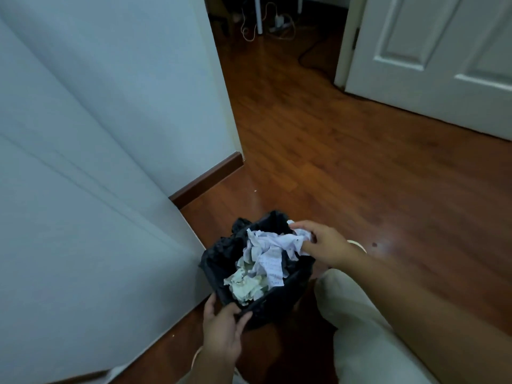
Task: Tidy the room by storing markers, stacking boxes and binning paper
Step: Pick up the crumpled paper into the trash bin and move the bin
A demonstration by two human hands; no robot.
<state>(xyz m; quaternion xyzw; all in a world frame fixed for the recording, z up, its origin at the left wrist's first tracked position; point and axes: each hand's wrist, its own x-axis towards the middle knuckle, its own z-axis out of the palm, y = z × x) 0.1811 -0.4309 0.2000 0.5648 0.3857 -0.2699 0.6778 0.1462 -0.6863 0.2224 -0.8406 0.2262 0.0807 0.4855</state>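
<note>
Bin on floor by wall | left hand grips near rim | right hand clutches crumpled paper heaped above far rim | risk: overfull, wads could spill onto floor; liner could slip.

Left hand grips a rim; right hand pinches, fingers curled.

Paper in bin, wall left.
</note>
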